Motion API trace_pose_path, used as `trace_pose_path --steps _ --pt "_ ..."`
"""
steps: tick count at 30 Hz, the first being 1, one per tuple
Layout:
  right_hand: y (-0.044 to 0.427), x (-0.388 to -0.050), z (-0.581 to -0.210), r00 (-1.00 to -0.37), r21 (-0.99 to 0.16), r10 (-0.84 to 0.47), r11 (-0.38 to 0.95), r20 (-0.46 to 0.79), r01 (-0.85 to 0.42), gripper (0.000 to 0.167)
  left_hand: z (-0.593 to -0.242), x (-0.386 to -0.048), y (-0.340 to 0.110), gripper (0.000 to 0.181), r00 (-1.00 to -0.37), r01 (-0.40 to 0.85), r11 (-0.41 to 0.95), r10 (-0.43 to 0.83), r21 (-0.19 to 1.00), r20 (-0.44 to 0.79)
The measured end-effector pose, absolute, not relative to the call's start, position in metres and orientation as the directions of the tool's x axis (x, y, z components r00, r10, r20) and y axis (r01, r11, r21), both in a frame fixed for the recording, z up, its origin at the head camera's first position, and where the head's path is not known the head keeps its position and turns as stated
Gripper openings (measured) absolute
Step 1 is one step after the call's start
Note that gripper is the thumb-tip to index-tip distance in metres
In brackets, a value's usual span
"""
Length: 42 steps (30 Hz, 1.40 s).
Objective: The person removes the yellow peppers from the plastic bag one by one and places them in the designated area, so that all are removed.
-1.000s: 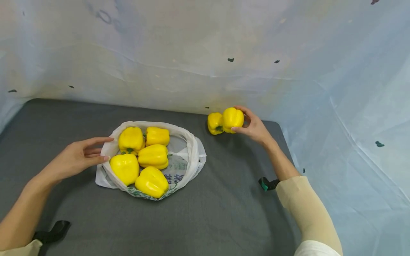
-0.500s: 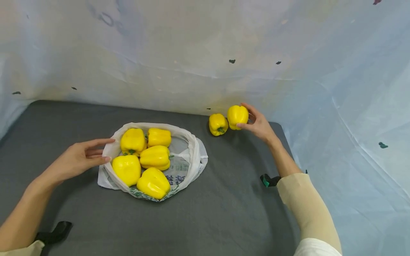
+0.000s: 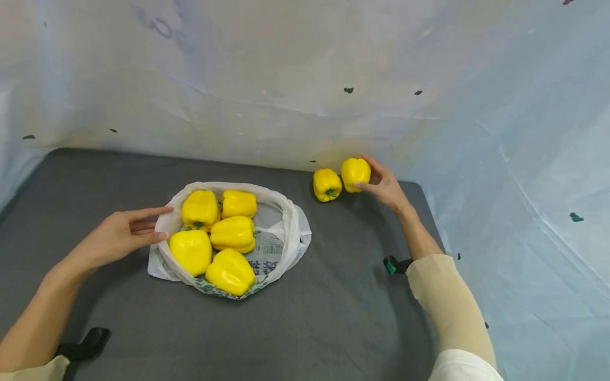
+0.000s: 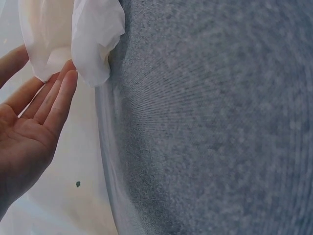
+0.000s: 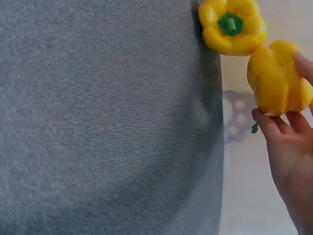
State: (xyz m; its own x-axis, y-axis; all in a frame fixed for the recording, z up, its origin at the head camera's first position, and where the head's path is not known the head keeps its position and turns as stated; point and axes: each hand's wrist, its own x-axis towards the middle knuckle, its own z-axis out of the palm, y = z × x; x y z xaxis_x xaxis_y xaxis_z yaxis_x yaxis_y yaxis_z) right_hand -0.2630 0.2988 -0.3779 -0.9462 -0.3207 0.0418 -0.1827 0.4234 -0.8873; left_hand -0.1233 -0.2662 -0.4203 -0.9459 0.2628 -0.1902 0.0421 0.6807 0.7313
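Observation:
My right hand (image 3: 385, 188) grips a yellow bell pepper (image 3: 355, 174) at the back right of the table, thumb on one side and fingers on the other. Just left of it, a second yellow bell pepper (image 3: 327, 185) lies with its green stem showing. Whether the gripped pepper touches the table, I cannot tell. My left hand (image 3: 116, 235) touches the left side of a white plastic bag (image 3: 289, 233), fingers and thumb extended against its rolled rim. Several yellow bell peppers (image 3: 232, 234) lie inside the bag. The left wrist view shows fingertips (image 4: 70, 81) against the white plastic (image 4: 95, 36).
Dark grey cloth covers the table (image 3: 305, 328). A pale plastic sheet (image 3: 267, 79) rises behind the table and along its right side. Black wrist straps show on the left arm (image 3: 40, 312) and the right arm (image 3: 416, 233).
My right hand has shifted the gripped bell pepper slightly right, so it no longer overlaps the other pepper in the head view. My left hand stays at the bag's rim.

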Motion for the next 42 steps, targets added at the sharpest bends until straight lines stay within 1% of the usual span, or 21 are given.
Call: trace_pose_path --steps 8,13,20,22,32,42 --pt "0.299 -0.264 -0.394 -0.951 -0.911 -0.309 0.386 0.021 -0.145 0.076 -0.419 -0.120 -0.266 0.070 -0.949 0.051 0.678 0.263 0.734 -0.177" --pt "0.300 -0.265 -0.403 -0.957 -0.929 -0.290 0.345 0.032 -0.135 0.076 -0.419 -0.120 -0.266 0.070 -0.950 0.048 0.681 0.257 0.731 -0.177" --pt "0.301 -0.261 -0.412 -0.974 -0.905 -0.225 0.413 0.008 -0.103 0.072 -0.419 -0.121 -0.267 0.070 -0.948 0.048 0.682 0.262 0.730 -0.182" --pt "0.302 -0.259 -0.414 -0.977 -0.906 -0.212 0.414 -0.001 -0.089 0.071 -0.418 -0.122 -0.268 0.069 -0.947 0.052 0.684 0.264 0.728 -0.181" --pt "0.303 -0.256 -0.425 -0.978 -0.964 -0.207 0.265 -0.030 -0.027 0.074 -0.417 -0.123 -0.270 0.067 -0.944 0.057 0.682 0.274 0.729 -0.183" --pt "0.304 -0.254 -0.425 -0.974 -0.967 -0.222 0.253 -0.038 -0.020 0.075 -0.415 -0.122 -0.268 0.067 -0.942 0.060 0.678 0.282 0.733 -0.184"
